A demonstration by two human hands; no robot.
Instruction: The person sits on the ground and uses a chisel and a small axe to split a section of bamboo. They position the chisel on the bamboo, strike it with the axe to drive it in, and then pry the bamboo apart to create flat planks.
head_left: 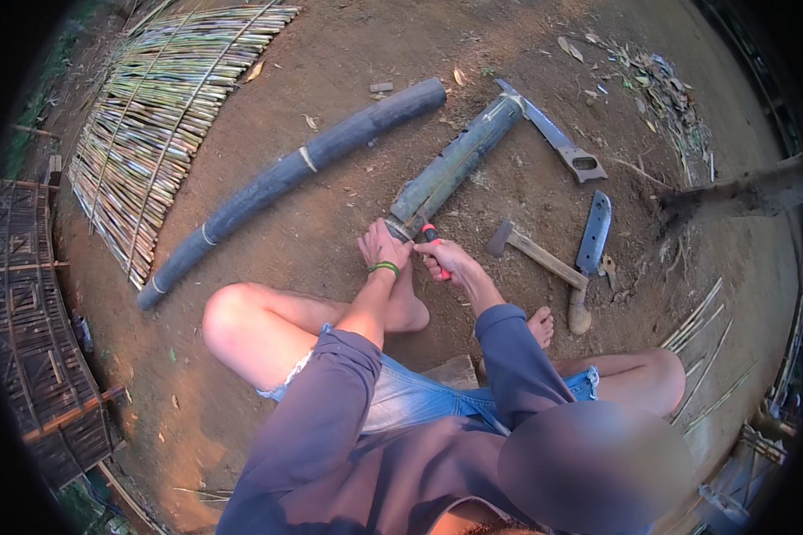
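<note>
A thick, dark green bamboo section (459, 165) lies on the ground in front of me, slanting away to the right. My left hand (384, 246), with a green band at the wrist, grips its near end, fingers bent against it. In my closed right hand (452, 259) is a tool with a red-and-black handle (431, 234). It is held at the same end of the bamboo; its working tip is too small to make out. The two hands almost touch. Just right of them rests a small axe (544, 254) with a wooden handle.
A hand saw (558, 134) touches the bamboo's far end. Beyond the axe lies a broad-bladed machete (595, 232). To the left stretches a long dark bamboo pole (268, 187), with a mat of tied canes (165, 116) behind it. A tree trunk (740, 192) stands at right.
</note>
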